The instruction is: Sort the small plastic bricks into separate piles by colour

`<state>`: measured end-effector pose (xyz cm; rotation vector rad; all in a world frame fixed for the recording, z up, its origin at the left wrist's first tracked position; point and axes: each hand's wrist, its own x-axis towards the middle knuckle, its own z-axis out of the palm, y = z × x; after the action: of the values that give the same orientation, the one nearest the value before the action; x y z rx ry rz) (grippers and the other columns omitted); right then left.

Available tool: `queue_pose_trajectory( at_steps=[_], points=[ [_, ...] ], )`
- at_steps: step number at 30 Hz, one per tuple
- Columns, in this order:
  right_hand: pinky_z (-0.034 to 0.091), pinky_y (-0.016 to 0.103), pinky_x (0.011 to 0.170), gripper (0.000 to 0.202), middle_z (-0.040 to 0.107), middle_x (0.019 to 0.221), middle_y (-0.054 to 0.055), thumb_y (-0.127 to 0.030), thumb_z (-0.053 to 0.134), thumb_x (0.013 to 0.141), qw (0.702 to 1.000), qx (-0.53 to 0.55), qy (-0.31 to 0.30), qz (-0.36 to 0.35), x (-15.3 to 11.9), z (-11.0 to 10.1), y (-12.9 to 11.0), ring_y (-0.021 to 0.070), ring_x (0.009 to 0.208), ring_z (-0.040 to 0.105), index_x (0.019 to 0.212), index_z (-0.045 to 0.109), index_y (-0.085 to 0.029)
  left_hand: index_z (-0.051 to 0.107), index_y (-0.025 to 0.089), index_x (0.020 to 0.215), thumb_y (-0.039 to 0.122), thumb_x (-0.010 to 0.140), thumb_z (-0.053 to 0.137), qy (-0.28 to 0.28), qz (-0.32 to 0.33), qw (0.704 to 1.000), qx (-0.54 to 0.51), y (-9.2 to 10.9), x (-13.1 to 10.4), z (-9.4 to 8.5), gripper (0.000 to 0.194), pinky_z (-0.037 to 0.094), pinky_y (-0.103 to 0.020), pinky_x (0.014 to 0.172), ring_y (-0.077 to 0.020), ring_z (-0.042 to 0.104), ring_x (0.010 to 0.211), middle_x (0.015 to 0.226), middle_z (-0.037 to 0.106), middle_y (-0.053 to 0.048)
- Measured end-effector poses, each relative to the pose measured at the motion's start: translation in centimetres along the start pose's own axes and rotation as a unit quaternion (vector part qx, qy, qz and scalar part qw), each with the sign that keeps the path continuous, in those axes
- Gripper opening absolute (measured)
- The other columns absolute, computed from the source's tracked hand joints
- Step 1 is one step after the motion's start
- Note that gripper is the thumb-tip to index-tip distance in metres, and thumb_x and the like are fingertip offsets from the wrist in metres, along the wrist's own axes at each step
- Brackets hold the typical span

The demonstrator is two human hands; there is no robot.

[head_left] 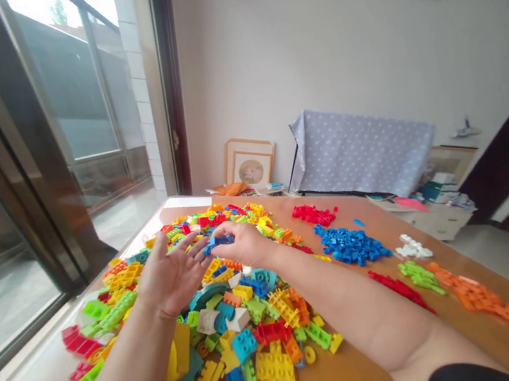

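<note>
Over a big mixed heap of toy building bricks (275,369), my left hand (171,273) is turned palm up with its fingers stretched out. My right hand (244,244) pinches a small blue brick (217,243) between thumb and fingers, right by the left fingertips. Whether the brick touches the left hand, I cannot tell. Yellow, green, red, orange, teal and white bricks lie loose below both hands. Part of the heap is hidden behind my forearms.
Sorted piles lie on the table's right: red bricks (313,214), blue bricks (354,245), white bricks (413,247), lime green bricks (420,276), orange bricks (477,293) and a red row (401,291). A glass door (66,85) stands left; a cloth-covered object (360,150) is beyond the table.
</note>
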<state>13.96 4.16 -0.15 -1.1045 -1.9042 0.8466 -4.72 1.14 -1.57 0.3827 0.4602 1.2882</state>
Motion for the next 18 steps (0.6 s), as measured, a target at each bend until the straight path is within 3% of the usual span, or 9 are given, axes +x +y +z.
queue_pose_trajectory(
  at_steps=[4,9,11,14,18],
  points=[
    [0.046,0.023,0.053,0.029,0.063,0.076,-0.004,-0.037,0.075,0.072,0.995,0.059,0.050,0.070,-2.3,-4.9,2.2,0.0105,0.057,0.052,0.096,0.066,-0.023,0.056,0.010,0.139,0.060,0.093,0.055,0.028,0.010,0.999,-0.014,0.1,0.2,0.1,0.067,0.062,-0.047,0.090,-0.0346,0.064,0.120,0.133,0.061,-0.025],
    [0.046,0.023,0.053,0.034,0.063,0.077,-0.003,-0.038,0.072,0.071,0.972,0.037,0.185,0.138,-5.8,-13.9,7.6,0.0108,0.057,0.054,0.099,0.062,-0.021,0.054,0.010,0.139,0.055,0.095,0.055,0.079,-0.020,0.994,-0.067,-0.1,0.4,0.3,0.063,0.064,-0.046,0.088,-0.0364,0.058,0.129,0.135,0.058,-0.024],
    [0.047,0.023,0.056,0.033,0.066,0.081,-0.002,-0.038,0.068,0.073,0.952,-0.043,0.245,0.180,-7.5,-18.0,9.9,0.0121,0.061,0.058,0.102,0.062,-0.022,0.056,0.011,0.136,0.056,0.094,0.056,0.095,-0.011,0.993,-0.067,0.0,0.8,-0.1,0.061,0.065,-0.043,0.086,-0.0365,0.055,0.132,0.135,0.059,-0.022],
    [0.046,0.023,0.057,0.031,0.069,0.080,-0.001,-0.036,0.068,0.072,0.884,-0.205,0.311,0.281,-10.2,-23.4,12.7,0.0139,0.062,0.060,0.100,0.066,-0.022,0.058,0.011,0.132,0.056,0.094,0.057,0.094,0.012,0.994,-0.046,0.1,1.5,-1.0,0.060,0.065,-0.040,0.085,-0.0378,0.049,0.137,0.139,0.058,-0.022],
    [0.041,0.025,0.055,0.019,0.063,0.063,-0.001,-0.028,0.071,0.067,0.847,-0.261,0.317,0.339,-13.3,-27.2,15.8,0.0159,0.057,0.058,0.084,0.068,-0.021,0.058,0.007,0.130,0.054,0.093,0.059,0.088,0.028,0.996,0.016,0.1,2.0,-1.7,0.061,0.065,-0.035,0.084,-0.0393,0.042,0.141,0.147,0.050,-0.025]
  ],
)
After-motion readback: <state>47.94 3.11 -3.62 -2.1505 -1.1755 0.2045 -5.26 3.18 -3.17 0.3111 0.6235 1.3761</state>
